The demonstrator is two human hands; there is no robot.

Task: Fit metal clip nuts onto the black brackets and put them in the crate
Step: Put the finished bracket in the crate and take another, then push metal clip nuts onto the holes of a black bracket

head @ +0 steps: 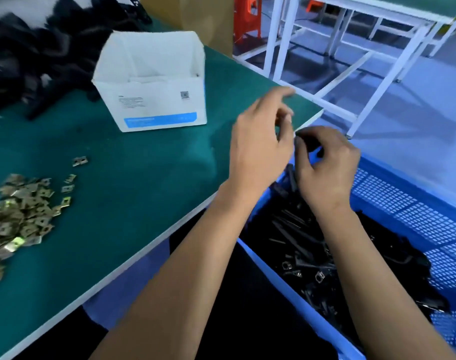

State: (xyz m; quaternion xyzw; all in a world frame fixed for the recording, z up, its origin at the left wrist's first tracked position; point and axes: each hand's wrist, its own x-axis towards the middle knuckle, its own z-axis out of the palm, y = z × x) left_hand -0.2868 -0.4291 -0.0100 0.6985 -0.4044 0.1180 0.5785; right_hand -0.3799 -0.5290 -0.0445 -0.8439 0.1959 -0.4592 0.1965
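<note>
My right hand (pixel 325 167) hangs over the near corner of the blue crate (pixel 393 201) and grips a black bracket (pixel 304 146) in its curled fingers. Just to its left, my left hand (pixel 260 144) is above the table edge, its index finger stretched out and the other fingers loosely bent, with nothing visible in it; it is blurred. Many black brackets (pixel 302 245) lie in the crate, some with metal clip nuts fitted. A pile of loose metal clip nuts (pixel 21 206) sits on the green table (pixel 143 193) at the left.
An open white cardboard box (pixel 149 81) stands mid-table. A heap of black brackets (pixel 26 53) lies at the far left. A brown carton (pixel 195 14) and white table frames (pixel 325 61) are beyond the table's far edge.
</note>
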